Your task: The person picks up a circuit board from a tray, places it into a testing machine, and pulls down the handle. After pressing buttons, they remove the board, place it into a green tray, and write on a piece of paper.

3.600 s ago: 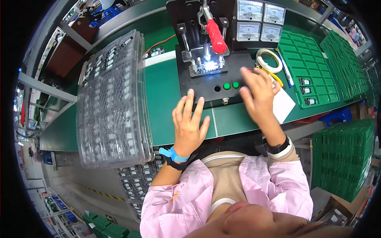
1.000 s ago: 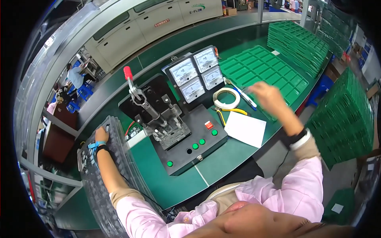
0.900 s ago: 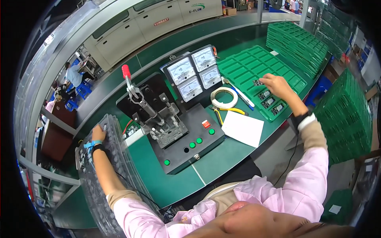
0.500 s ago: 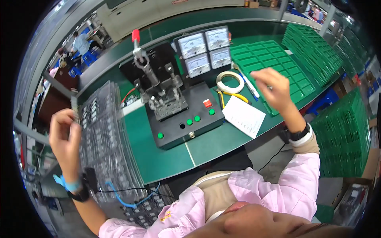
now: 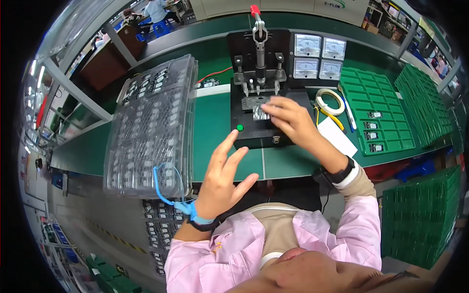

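On green bench (image 5: 215,122): black fixture (image 5: 264,129); hands above it.

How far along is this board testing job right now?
Done: three small boards sit in the green tray, most pockets empty. In hand: the right hand sets a part on the test fixture; the left hand hovers near the green button. Left: the clear trays look full.

Small board (image 5: 260,113) under right fingers (image 5: 279,108)

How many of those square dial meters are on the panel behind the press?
4: upper-left meter, upper-right meter, lower-left meter and lower-right meter, grouped two by two beside the black press fixture. None seems hidden.
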The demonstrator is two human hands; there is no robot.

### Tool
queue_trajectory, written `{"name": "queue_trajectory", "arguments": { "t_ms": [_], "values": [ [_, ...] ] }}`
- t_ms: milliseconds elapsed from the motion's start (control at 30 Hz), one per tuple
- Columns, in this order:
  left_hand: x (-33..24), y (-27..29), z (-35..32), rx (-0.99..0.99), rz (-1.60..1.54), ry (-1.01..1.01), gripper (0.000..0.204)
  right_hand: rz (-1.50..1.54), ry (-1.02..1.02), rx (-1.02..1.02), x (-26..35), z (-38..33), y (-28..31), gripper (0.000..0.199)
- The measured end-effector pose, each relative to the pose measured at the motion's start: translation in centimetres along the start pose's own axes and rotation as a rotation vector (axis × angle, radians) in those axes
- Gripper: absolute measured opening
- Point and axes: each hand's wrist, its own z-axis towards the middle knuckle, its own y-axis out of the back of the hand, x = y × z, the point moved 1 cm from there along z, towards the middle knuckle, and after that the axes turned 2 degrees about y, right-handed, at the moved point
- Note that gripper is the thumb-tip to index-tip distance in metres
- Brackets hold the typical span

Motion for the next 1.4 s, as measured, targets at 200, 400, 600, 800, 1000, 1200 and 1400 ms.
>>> {"name": "queue_trajectory", "arguments": {
  "t_ms": [200,400,600,800,1000,1200,1400],
  "values": [
    [3.6,-5.1,-1.4,0.014,0.063,0.098,0.056,-0.238,-0.369,0.055,-2.0,2.0,-3.6,0.036],
    [5.5,-7.2,-1.6,0.051,0.166,0.128,0.061,-0.311,-0.41,0.082,-1.9,2.6,-3.6,0.035],
    [6.2,-8.2,-2.1,-0.017,0.222,0.062,0.066,-0.475,-0.269,0.141,-0.7,2.5,-3.1,0.037],
    [7.2,-8.5,-2.9,-0.016,0.205,0.063,0.065,-0.347,-0.107,-0.195,3.3,3.8,0.0,0.041],
    [6.8,-8.8,-2.3,-0.032,0.217,0.011,0.067,-0.439,-0.16,-0.461,1.7,14.3,3.4,0.063],
    [6.8,-8.8,-2.1,-0.031,0.238,0.048,0.068,0.687,0.356,-0.326,-2.4,10.6,1.6,0.047],
    [6.9,-8.6,-2.6,-0.01,0.237,0.044,0.069,0.03,0.127,-0.392,2.3,5.5,2.2,0.038]
  ]
}}
